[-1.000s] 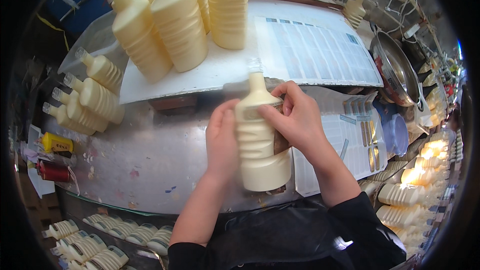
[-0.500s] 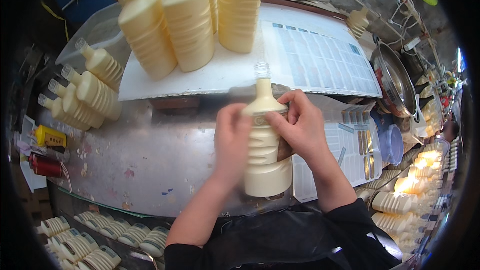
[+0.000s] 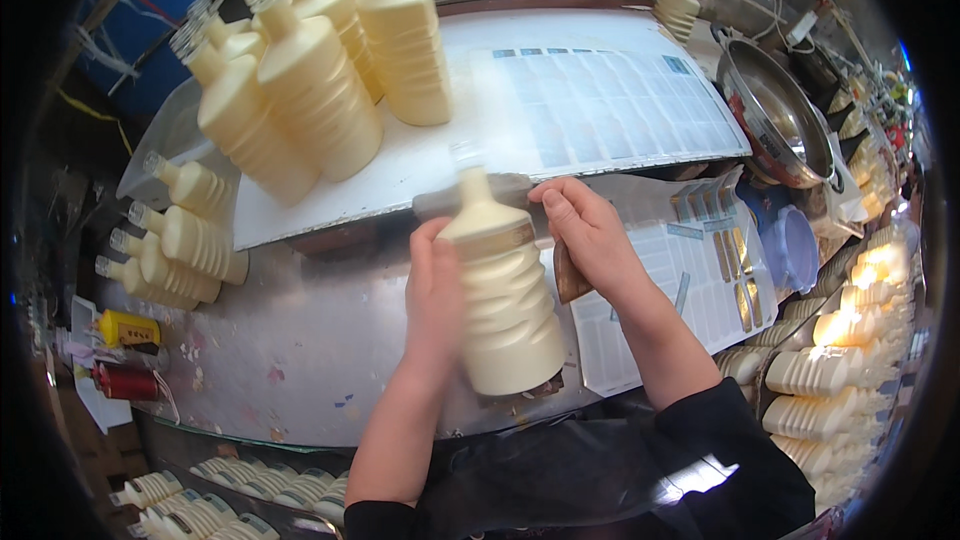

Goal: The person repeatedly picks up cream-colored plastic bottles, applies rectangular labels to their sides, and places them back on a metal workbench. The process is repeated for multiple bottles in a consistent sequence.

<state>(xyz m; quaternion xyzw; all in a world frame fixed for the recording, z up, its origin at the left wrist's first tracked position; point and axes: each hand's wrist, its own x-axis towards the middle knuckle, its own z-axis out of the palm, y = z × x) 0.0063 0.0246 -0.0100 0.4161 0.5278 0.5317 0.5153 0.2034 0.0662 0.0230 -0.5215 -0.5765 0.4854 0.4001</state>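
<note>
A cream plastic bottle [image 3: 505, 310] with a ribbed body and a clear threaded neck is in front of me, tilted slightly to the left. Across its shoulder runs a thin greyish band [image 3: 505, 236]. My left hand [image 3: 432, 290], smeared by motion, is closed against the bottle's left side. Just off its right side is my right hand [image 3: 595, 245], thumb and forefinger pinched together. Below those fingers projects a brown wedge-shaped piece [image 3: 572, 276], seemingly gripped in the palm; anything in the pinch is too small to make out. Behind the bottle's neck lies a dark grey block [image 3: 432, 202].
Cream bottles stand on a white board [image 3: 480, 60] beside a label sheet [image 3: 610, 105]. Another sheet [image 3: 650, 330] with gold strips lies right, near a purple basin [image 3: 790, 248] and metal pan [image 3: 775, 105]. More bottles [image 3: 165, 265] stand left; others fill racks [image 3: 815, 370].
My right hand has come off the bottle's front, fingers now pinched beside it. The bottle has shifted left and tilted. The whole view has turned a little.
</note>
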